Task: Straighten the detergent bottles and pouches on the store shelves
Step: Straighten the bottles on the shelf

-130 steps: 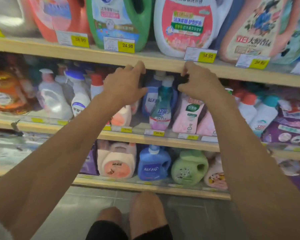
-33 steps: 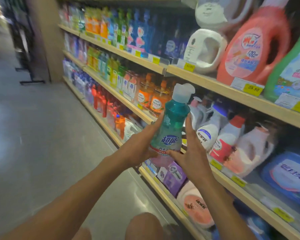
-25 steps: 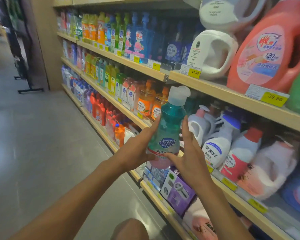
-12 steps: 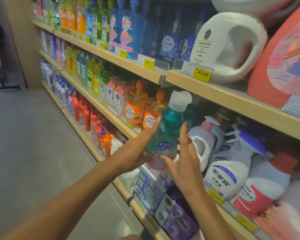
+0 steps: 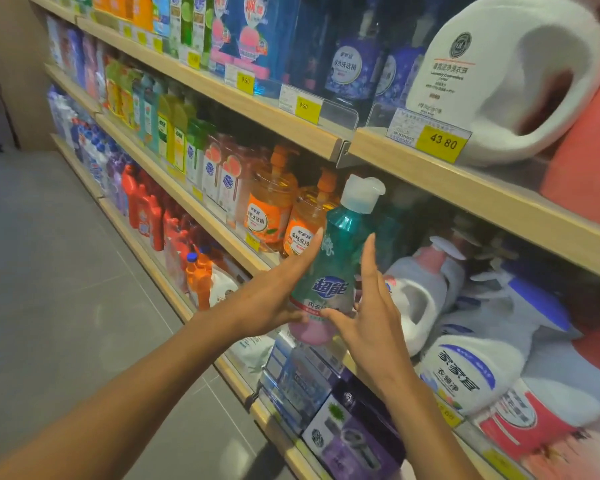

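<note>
A teal bottle (image 5: 340, 258) with a white flip cap and a pink base stands nearly upright in the air, just in front of the middle shelf (image 5: 201, 206). My left hand (image 5: 274, 296) presses its left side, fingers stretched up along it. My right hand (image 5: 368, 313) holds its right side and base with the thumb under the label. Both hands grip it together. Right of it, white detergent bottles (image 5: 475, 368) lie leaning on the same shelf.
Two orange pump jars (image 5: 274, 209) stand just left of the held bottle. A big white jug (image 5: 506, 77) sits on the upper shelf (image 5: 465, 188) above. Boxes (image 5: 354, 441) and red bottles (image 5: 146, 206) fill the lower shelf. Grey floor (image 5: 66, 289) lies to the left.
My view has moved closer to the shelves and turned left along the aisle. The teal bottle stays in both hands and has shifted nearer the middle shelf, by the orange jars.
</note>
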`<state>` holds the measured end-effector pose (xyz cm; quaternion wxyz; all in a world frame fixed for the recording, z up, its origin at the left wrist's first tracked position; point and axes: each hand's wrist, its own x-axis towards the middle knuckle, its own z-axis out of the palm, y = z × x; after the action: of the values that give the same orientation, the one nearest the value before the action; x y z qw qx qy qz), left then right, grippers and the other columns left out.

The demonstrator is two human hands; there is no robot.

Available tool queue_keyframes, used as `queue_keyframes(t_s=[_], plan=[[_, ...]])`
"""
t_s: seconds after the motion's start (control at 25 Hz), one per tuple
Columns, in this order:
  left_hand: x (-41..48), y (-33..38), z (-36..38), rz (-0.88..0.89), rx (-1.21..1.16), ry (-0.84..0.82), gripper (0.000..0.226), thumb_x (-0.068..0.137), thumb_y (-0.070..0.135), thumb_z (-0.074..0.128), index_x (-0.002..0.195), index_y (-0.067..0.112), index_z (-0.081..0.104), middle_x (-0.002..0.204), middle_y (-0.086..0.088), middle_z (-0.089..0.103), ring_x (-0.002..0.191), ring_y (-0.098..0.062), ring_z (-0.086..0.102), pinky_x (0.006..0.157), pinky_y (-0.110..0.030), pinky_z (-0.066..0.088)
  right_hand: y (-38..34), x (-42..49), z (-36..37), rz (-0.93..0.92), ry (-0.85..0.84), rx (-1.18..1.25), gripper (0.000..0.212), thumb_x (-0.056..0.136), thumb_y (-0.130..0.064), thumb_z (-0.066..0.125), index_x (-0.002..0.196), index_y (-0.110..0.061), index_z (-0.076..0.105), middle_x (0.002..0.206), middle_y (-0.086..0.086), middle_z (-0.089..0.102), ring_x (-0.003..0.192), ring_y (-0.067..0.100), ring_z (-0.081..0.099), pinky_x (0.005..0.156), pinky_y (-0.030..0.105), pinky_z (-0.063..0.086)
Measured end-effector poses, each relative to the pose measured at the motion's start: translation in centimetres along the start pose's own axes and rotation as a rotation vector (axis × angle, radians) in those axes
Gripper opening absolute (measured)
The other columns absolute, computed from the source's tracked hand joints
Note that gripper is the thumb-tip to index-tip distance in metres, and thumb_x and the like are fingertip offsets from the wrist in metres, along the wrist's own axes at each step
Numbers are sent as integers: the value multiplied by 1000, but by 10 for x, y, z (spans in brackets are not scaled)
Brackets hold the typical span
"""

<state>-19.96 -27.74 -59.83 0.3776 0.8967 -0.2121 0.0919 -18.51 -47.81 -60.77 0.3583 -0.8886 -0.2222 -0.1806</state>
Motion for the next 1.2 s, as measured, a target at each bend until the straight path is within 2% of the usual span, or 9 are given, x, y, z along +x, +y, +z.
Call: queue_keyframes(t_s=[0.32, 0.6, 0.72, 0.84, 0.92, 1.0, 1.08, 1.16, 1.2], plan=[[25, -4, -7, -19, 28, -111, 132, 80, 17, 82, 149, 49, -27, 164, -2, 24, 137, -22, 46, 99, -41, 54, 10, 18, -3, 78, -29, 126, 141, 75, -13, 92, 151, -67, -14, 143, -6, 53, 128, 9, 57, 103, 40, 53], [57, -9, -14, -103, -52, -296, 141, 75, 12, 86, 148, 47, -29, 157, -6, 39, 131, -24, 51, 105, -46, 47, 21, 40, -9, 209, -118, 252, 142, 70, -10, 94, 145, -74, -8, 130, -8, 65, 108, 4, 69, 90, 43, 61], [78, -14, -19, -111, -126, -361, 141, 75, 4, 84, 150, 44, -29, 154, -8, 43, 128, -23, 54, 105, -45, 47, 25, 56, -10, 241, -124, 267, 144, 68, -5, 95, 156, -62, -4, 123, -15, 68, 103, 5, 71, 85, 43, 63], [94, -19, -18, -91, -157, -394, 138, 76, 2, 83, 151, 43, -26, 157, -2, 36, 131, -14, 47, 105, -33, 46, 28, 67, -10, 275, -103, 238, 145, 69, -6, 94, 159, -53, -9, 130, -9, 69, 106, 13, 72, 88, 47, 62], [103, -24, -19, -77, -208, -405, 137, 77, -2, 81, 152, 45, -23, 157, -3, 35, 132, -18, 49, 105, -37, 47, 28, 71, -8, 304, -81, 190, 145, 70, -12, 95, 159, -53, -12, 130, -6, 69, 104, 15, 72, 88, 47, 61], [111, -28, -20, -56, -234, -406, 136, 77, -4, 80, 152, 47, -20, 159, -5, 33, 138, -25, 45, 106, -40, 47, 26, 73, -4, 311, -28, 127, 145, 70, -17, 95, 157, -55, -15, 124, -11, 70, 98, 8, 71, 83, 39, 61], [116, -34, -21, -24, -233, -379, 135, 77, -4, 80, 151, 52, -18, 158, -6, 33, 140, -26, 43, 101, -33, 51, 21, 74, 1, 284, 33, 42, 146, 71, -23, 94, 150, -61, -24, 111, -17, 67, 91, 5, 65, 72, 30, 55], [119, -39, -19, 36, -211, -317, 135, 78, -1, 80, 149, 56, -19, 157, -3, 36, 134, -18, 49, 92, -24, 54, 17, 74, 6, 237, 109, -56, 146, 73, -23, 92, 141, -68, -30, 106, -11, 65, 90, 12, 63, 68, 31, 48], [120, -41, -16, 73, -197, -277, 134, 79, 0, 80, 148, 57, -19, 158, -1, 36, 131, -14, 52, 91, -24, 56, 16, 73, 8, 219, 147, -101, 146, 74, -22, 91, 141, -68, -30, 105, -4, 66, 91, 18, 64, 68, 33, 48]])
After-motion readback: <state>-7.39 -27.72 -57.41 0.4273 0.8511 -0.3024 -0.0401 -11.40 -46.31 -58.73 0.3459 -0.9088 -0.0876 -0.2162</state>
